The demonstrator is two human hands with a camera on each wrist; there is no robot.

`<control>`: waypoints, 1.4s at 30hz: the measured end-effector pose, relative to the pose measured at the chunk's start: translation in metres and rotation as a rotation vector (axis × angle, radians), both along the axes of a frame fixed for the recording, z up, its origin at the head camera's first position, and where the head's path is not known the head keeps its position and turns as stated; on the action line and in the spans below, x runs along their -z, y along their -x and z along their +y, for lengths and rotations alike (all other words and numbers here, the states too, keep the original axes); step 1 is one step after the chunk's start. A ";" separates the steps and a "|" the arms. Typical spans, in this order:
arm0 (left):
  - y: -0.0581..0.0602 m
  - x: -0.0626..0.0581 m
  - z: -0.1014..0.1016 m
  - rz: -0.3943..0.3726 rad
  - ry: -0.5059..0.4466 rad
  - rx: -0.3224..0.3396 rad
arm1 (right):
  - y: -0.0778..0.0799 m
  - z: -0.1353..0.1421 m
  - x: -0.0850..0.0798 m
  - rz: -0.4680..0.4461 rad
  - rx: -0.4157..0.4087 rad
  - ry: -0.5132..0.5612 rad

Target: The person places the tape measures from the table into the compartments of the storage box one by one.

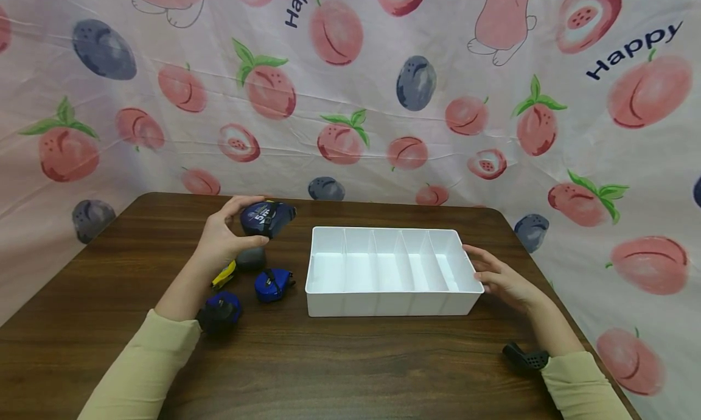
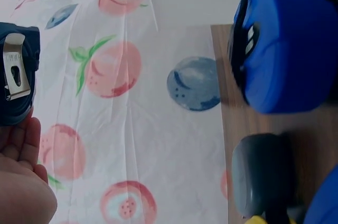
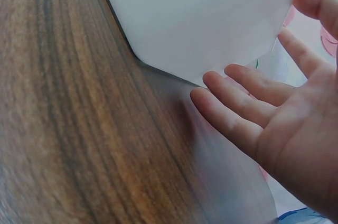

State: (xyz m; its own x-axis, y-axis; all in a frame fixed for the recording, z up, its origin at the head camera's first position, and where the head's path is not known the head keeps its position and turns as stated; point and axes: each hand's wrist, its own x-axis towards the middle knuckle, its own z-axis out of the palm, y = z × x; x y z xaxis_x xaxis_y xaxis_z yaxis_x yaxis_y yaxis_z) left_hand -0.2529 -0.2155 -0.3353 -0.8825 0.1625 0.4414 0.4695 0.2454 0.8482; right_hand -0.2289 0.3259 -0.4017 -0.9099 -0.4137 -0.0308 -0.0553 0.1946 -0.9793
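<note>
From pale sleeves (image 1: 139, 368) in the foreground, pinches a dark tape measure (image 1: 268, 218) in the left hand (image 1: 224, 237), raised left of the white tray (image 1: 391, 305), touches the tray's right end with a loosely spread right hand (image 1: 501, 278), risking a drop from any slackened pinch.

The dark tape measure (image 1: 266, 218) reads "5m"; the fruit-patterned cloth (image 1: 364, 82), "Happy" twice.

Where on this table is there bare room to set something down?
Widest: the table in front of the white box, between the two sleeves. Also bare: the stretch left of the left forearm. Crowded: around the left hand, with a blue tape measure, another blue item, a grey item and a yellow item.
</note>
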 end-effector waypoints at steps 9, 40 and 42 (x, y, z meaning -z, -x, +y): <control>-0.001 0.004 0.014 0.057 0.007 -0.005 | 0.000 0.000 0.000 -0.002 -0.001 0.001; -0.013 0.016 0.051 -0.082 0.142 0.043 | 0.000 0.001 -0.001 -0.009 0.007 -0.004; -0.013 0.017 0.052 -0.088 0.142 0.048 | 0.000 0.001 -0.001 -0.009 0.007 -0.002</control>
